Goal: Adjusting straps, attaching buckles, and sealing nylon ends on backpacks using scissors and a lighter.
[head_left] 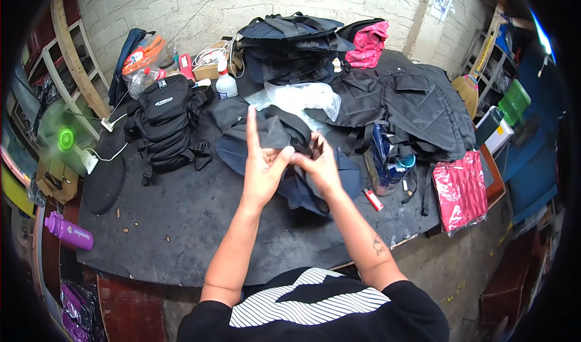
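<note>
Nearest the person, both forearms are reaching up from the lower edge over the dark table (200, 221), and the hands are meeting above a dark bag (284, 139) lying at the middle of it. The left hand (261, 166) is partly released: its index finger is pointing straight up while the thumb and remaining fingers are curling in toward the other hand. The right hand (321, 166) is clenching around a small dark strap end or buckle (316, 148) of that bag, pinching it between thumb and fingers; exactly what the piece is cannot be told.

As a judgement, the handling of this bag is looking midway: it is resting open and rumpled, not yet set with the finished ones.

Just to the right, a red lighter (373, 199) is lying beside a blue-patterned bag (387, 160), and a red plastic packet (461, 191) is hanging near the table's edge. To the left a black multi-pocket bag (166, 121) is sitting apart, looking complete. Farther back, a clear plastic sheet (302, 97) and a white spray bottle (226, 85) are standing before a tall stack of dark bags (293, 48), suggesting much work already done, while black fabric (411, 103) is spreading at the right.
</note>
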A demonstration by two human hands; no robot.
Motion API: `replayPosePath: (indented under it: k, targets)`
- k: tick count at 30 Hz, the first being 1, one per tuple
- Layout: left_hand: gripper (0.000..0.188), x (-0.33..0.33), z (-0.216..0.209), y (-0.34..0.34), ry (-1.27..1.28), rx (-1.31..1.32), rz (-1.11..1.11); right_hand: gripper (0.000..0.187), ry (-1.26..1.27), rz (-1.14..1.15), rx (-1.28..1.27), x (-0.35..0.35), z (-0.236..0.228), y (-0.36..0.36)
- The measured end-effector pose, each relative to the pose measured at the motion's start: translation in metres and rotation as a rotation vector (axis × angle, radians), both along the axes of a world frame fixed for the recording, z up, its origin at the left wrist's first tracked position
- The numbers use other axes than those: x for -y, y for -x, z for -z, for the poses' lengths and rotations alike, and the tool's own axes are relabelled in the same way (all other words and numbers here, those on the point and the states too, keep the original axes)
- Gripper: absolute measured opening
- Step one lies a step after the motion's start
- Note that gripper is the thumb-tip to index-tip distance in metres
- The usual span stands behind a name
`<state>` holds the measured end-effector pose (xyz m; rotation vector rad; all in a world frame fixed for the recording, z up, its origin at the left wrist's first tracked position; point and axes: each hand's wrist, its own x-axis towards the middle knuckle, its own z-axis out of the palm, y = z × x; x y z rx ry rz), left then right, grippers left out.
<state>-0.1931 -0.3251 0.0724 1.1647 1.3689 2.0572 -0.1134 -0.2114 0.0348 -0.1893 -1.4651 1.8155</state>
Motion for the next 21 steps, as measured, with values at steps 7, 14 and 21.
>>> replayPosePath:
  k: [7, 14, 21]
  targets:
    - [0.023, -0.038, 0.007, 0.044, 0.076, -0.085, -0.172, 0.017, 0.043, 0.193, -0.009, 0.031, 0.108, 0.014]
    - [0.035, -0.067, -0.006, 0.071, -0.134, -0.137, -0.156, 0.016, -0.053, 0.178, 0.021, 0.027, 0.179, 0.018]
    - [0.028, -0.054, -0.106, 0.109, -0.025, -0.050, -0.034, 0.020, -0.351, 0.159, 0.309, 0.055, 0.154, 0.015]
